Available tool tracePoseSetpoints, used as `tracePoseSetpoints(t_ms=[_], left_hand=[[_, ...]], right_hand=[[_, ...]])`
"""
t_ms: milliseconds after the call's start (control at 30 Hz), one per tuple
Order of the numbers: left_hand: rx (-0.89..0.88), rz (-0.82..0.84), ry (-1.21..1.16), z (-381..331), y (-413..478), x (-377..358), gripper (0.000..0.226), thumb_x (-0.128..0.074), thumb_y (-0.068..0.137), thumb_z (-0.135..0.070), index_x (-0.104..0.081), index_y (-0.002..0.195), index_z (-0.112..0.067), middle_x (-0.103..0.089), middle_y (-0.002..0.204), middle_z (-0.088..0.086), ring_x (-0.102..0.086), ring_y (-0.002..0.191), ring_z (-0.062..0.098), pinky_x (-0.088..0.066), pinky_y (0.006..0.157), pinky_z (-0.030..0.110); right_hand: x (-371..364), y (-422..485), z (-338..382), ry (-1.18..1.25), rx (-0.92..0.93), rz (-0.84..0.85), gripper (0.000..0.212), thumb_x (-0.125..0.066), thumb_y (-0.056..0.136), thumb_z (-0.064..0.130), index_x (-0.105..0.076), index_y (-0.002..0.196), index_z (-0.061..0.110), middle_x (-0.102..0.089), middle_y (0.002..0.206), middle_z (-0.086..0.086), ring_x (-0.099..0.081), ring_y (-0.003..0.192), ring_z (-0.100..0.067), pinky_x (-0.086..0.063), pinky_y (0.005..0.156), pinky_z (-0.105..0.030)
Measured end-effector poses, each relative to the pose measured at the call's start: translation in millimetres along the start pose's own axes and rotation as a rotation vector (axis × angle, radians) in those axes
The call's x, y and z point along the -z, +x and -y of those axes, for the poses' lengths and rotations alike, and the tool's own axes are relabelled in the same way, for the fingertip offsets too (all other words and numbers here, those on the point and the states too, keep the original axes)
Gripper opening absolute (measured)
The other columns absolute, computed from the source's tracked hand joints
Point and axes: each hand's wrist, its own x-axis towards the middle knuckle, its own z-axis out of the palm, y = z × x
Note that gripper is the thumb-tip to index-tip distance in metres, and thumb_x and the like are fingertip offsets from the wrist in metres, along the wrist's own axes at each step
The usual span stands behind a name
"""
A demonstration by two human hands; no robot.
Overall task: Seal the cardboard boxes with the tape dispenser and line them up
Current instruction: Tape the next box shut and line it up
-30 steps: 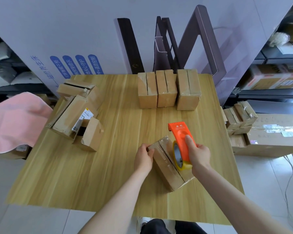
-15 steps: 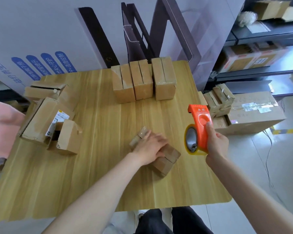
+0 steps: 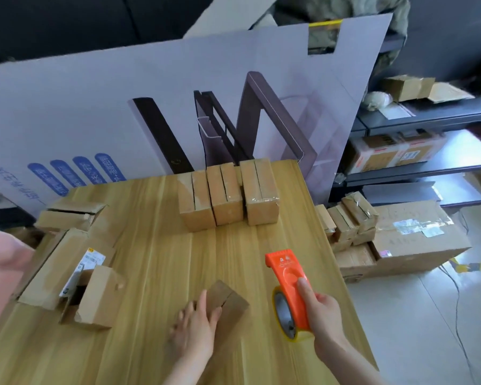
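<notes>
A second ago the dispenser (image 3: 288,284) was lying on the box (image 3: 229,302), drawing tape along its top. It is now off the box and held in the air to the right of it, well apart. The right hand (image 3: 324,312) is clenched round its orange body, with the thumb along the side and the tape roll (image 3: 285,315) hanging below. The left hand (image 3: 196,329), which had only steadied the box's left end, then moved on top of it and now lies over its near left part. The box has also turned on the table (image 3: 150,218).

I judge the taping stroke on this box to be over. Whether the tape covers the whole seam cannot be told, since the top shows only a dark seam line and the view is blurred. The next step would be lining it up.

The box sits low in the frame, just left of centre, partly under the left hand. The fingers (image 3: 203,298) stretch flat along its left side, pressing rather than curled round it, as far as the blur allows. Its far right end is bare.

The row (image 3: 225,201) of three boxes stands at upper centre, well away from the box. To reach it, the box would have to travel up the frame. Open boxes (image 3: 67,262) wait at the left edge
</notes>
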Motion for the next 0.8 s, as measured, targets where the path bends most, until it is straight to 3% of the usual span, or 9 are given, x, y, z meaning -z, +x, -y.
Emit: tracePoseSetpoints(t_ms=[100,167,267,367,500,600,700,800], left_hand=[[0.016,0.015,-0.077,-14,3,10,0.058,-0.023,0.099,-0.053,-0.004,0.152,-0.038,-0.034,0.149,-0.001,-0.038,0.132,0.022,-0.039,0.098,0.041],[0.139,-0.018,-0.207,-19,11,17,0.057,-0.022,0.100,-0.051,-0.007,0.153,-0.035,-0.032,0.152,0.004,-0.040,0.133,0.026,-0.041,0.097,0.042],[0.303,-0.137,-0.400,-19,32,23,0.057,-0.026,0.099,-0.050,-0.015,0.152,-0.030,-0.044,0.142,0.010,-0.047,0.126,0.031,-0.043,0.097,0.049],[0.370,-0.162,-0.483,-19,45,25,0.064,-0.029,0.097,-0.054,-0.014,0.152,-0.024,-0.044,0.140,0.012,-0.045,0.126,0.034,-0.042,0.096,0.050],[0.243,-0.234,-0.359,-23,26,17,0.091,-0.040,0.082,-0.072,-0.009,0.152,-0.024,-0.025,0.152,0.012,-0.036,0.134,0.032,-0.039,0.102,0.047],[0.130,-0.119,-0.149,-28,9,1,0.113,-0.054,0.068,-0.075,-0.001,0.153,-0.023,0.000,0.160,0.011,-0.010,0.146,0.028,-0.019,0.114,0.042],[0.167,-0.164,-0.170,-16,20,2,0.105,-0.061,0.073,-0.056,-0.004,0.153,-0.020,-0.004,0.160,0.011,-0.011,0.146,0.027,-0.018,0.115,0.040],[0.249,-0.208,-0.222,8,55,21,0.100,-0.066,0.071,-0.054,-0.015,0.151,-0.023,-0.012,0.158,0.007,-0.021,0.142,0.027,-0.023,0.114,0.039]], right_hand=[[-14,1,12,-0.001,-0.001,0.060,0.045,-0.063,0.088,0.041,-0.064,0.069,0.000,-0.060,0.060,-0.011,-0.055,0.056,-0.022,-0.041,0.055,-0.029],[-23,4,19,-0.014,-0.002,0.092,0.043,-0.064,0.088,0.040,-0.065,0.071,0.001,-0.063,0.065,-0.012,-0.058,0.060,-0.023,-0.044,0.057,-0.030],[-41,11,30,-0.041,0.017,0.135,0.042,-0.065,0.087,0.042,-0.066,0.076,0.002,-0.065,0.070,-0.013,-0.060,0.064,-0.024,-0.046,0.062,-0.031],[-59,21,44,-0.076,0.044,0.173,0.039,-0.064,0.088,0.042,-0.064,0.074,0.005,-0.064,0.068,-0.008,-0.058,0.061,-0.019,-0.044,0.057,-0.029],[-78,30,59,-0.100,0.074,0.220,0.038,-0.064,0.088,0.042,-0.064,0.076,0.006,-0.062,0.068,-0.006,-0.055,0.059,-0.016,-0.042,0.053,-0.026],[-92,30,66,-0.114,0.072,0.251,0.037,-0.062,0.090,0.041,-0.059,0.068,0.012,-0.058,0.064,-0.003,-0.053,0.056,-0.014,-0.040,0.052,-0.024],[-110,28,72,-0.123,0.073,0.278,0.036,-0.061,0.090,0.042,-0.060,0.069,0.013,-0.059,0.064,-0.001,-0.053,0.056,-0.014,-0.040,0.052,-0.023],[-130,30,76,-0.129,0.081,0.260,0.037,-0.062,0.090,0.043,-0.059,0.069,0.013,-0.058,0.065,-0.002,-0.052,0.057,-0.014,-0.040,0.053,-0.023]])
